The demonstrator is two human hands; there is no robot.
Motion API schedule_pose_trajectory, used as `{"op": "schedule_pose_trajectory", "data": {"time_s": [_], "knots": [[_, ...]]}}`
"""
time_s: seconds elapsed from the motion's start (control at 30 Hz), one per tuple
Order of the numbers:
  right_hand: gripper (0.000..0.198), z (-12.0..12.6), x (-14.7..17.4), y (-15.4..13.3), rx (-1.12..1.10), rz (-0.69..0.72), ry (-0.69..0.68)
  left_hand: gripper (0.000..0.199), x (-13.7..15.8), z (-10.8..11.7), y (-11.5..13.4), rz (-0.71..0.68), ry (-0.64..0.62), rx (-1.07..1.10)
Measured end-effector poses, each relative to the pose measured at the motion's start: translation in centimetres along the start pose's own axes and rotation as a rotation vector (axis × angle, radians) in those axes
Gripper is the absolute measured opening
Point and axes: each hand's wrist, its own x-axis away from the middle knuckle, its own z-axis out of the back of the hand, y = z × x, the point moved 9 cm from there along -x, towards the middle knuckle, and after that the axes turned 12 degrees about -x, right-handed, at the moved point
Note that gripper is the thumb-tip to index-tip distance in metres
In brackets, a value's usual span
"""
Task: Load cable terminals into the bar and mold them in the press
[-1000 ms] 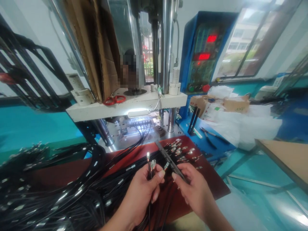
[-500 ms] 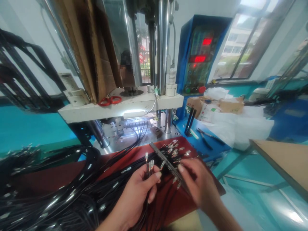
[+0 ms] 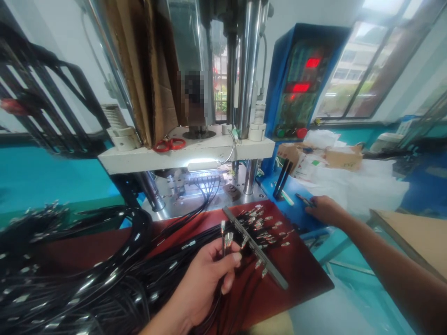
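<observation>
In the head view my left hand (image 3: 213, 274) is closed around several thin black cables, whose metal connector ends (image 3: 227, 239) stick up above the thumb and forefinger. Just right of it, a long grey metal bar (image 3: 256, 249) lies aslant on the red-brown board, with a few connectors along its edges. Many more cable ends (image 3: 260, 223) are spread behind the bar. Out to the right, my right hand (image 3: 326, 210) has its fingers closed on the pliers (image 3: 303, 200) lying on the blue bench; the hand covers most of their handles.
A press (image 3: 195, 156) with a lit lower plate stands ahead; cables run into it. Red-handled scissors (image 3: 170, 144) rest on its upper plate. A control box (image 3: 303, 83) is behind right, white bags (image 3: 366, 186) beyond the bench. Black cable bundles (image 3: 104, 274) fill the left side.
My right hand has left the metal bar and moved right to the pliers on the blue bench. My left hand keeps its hold on the cables. The view has shifted slightly.
</observation>
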Motion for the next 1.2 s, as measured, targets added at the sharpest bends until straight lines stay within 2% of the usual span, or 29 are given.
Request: {"op": "schedule_pose_trajectory", "data": {"time_s": [0.1, 0.2, 0.27, 0.3, 0.37, 0.47, 0.6, 1.2], "knots": [[0.034, 2.4, 1.9, -0.9, -0.005, -0.001, 0.071, 0.015, 0.1, 0.0, 0.2, -0.009, 0.000, 0.032], [0.031, 5.3, 5.7, -4.8, -0.069, 0.091, 0.182, 0.016, 0.3, -0.1, 0.5, -0.026, -0.014, 0.079], [0.039, 6.6, 9.2, -9.8, -0.188, 0.309, 0.206, 0.015, 0.3, -0.1, 0.6, -0.037, -0.003, 0.084], [0.044, 6.6, 11.0, -12.6, -0.211, 0.437, 0.162, 0.014, 0.3, 0.0, 0.6, -0.037, 0.006, 0.078], [0.046, 6.9, 14.6, -17.6, -0.195, 0.677, 0.169, 0.014, 0.4, 0.1, 0.5, -0.036, 0.028, 0.062], [0.041, 6.1, 17.2, -21.7, -0.125, 0.815, 0.104, 0.014, 0.6, 0.0, 0.4, -0.045, 0.031, 0.042], [0.043, 6.0, 17.4, -23.0, -0.087, 0.835, 0.100, 0.014, 0.8, 0.0, 0.5, -0.050, 0.038, 0.032], [0.036, 6.3, 17.8, -23.7, 0.011, 0.867, 0.083, 0.016, 1.4, -0.1, 1.2, -0.055, 0.116, -0.068]]}}
